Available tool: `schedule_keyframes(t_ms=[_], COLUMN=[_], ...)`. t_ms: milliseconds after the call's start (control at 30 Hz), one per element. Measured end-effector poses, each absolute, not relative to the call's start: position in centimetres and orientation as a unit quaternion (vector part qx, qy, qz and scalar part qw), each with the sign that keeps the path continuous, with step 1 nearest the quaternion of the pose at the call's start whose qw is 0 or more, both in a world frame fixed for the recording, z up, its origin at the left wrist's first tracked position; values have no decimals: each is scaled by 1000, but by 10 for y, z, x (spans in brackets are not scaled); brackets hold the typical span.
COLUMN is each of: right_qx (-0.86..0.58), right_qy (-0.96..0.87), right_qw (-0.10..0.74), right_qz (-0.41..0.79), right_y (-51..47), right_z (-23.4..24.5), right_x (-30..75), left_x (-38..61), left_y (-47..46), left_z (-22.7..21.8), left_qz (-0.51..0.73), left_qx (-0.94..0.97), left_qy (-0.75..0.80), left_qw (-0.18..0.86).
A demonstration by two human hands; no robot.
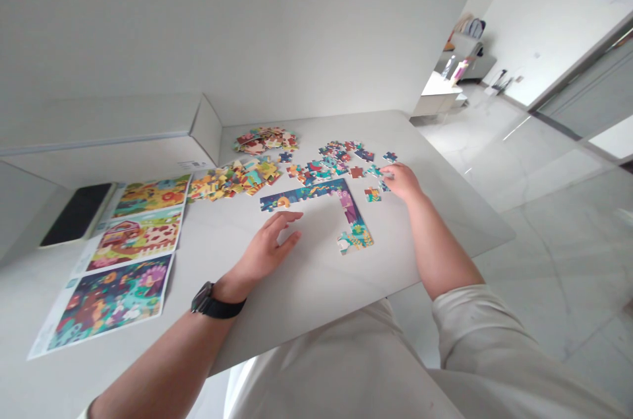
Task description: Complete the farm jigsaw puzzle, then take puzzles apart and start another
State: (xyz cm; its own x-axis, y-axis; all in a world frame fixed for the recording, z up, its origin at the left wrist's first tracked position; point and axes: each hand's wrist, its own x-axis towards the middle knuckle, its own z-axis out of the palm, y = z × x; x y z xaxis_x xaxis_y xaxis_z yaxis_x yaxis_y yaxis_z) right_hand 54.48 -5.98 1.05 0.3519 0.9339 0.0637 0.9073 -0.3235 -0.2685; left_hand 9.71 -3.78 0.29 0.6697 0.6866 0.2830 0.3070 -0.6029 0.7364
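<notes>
A partly joined jigsaw puzzle (349, 208) lies on the white table, its dark blue top strip and purple-and-green right side forming a corner. Just below the strip, my left hand (267, 244) rests with fingers apart and nothing in them. At the right, my right hand (401, 180) reaches down to a few loose puzzle pieces (374, 171), fingertips touching or very near them; whether a piece is gripped is hidden. An orange-and-teal piece (372, 194) lies beside the joined side. Behind the strip spreads a pile of blue, teal and red pieces (321, 168).
Yellow pieces (232, 181) and pink-red pieces (267, 139) form two more piles. Three printed reference pictures (116, 293) lie at the left, near a black phone-like slab (76, 214). A white box (99, 125) stands at the back left against the wall.
</notes>
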Motion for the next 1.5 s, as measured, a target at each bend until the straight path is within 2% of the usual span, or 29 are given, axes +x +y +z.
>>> schedule_keyframes(t_ms=[233,467,733,967,1167,1333,1500], right_qx=[-814,-810,-796,-824,-835,-784,-768], right_qy=[-563,-567,-602,-566,-550,-620,-640], right_qw=[122,147,63,-24,-9,29,-14], right_qz=[78,31,25,9,8,9,24], right_y=[-70,-54,-1,-16,-15,16,36], right_z=[13,17,24,25,28,24,22], right_x=[554,547,529,532,535,530,525], left_x=[96,95,89,84,84,83,83], left_y=[-39,-39,-34,-33,-32,-35,-36], left_z=[2,0,-2,3,-4,-1,2], left_qz=[281,286,280,272,269,279,280], left_qx=[849,850,869,885,886,885,886], left_qy=[289,285,286,269,256,251,251], left_qw=[341,338,291,267,277,274,271])
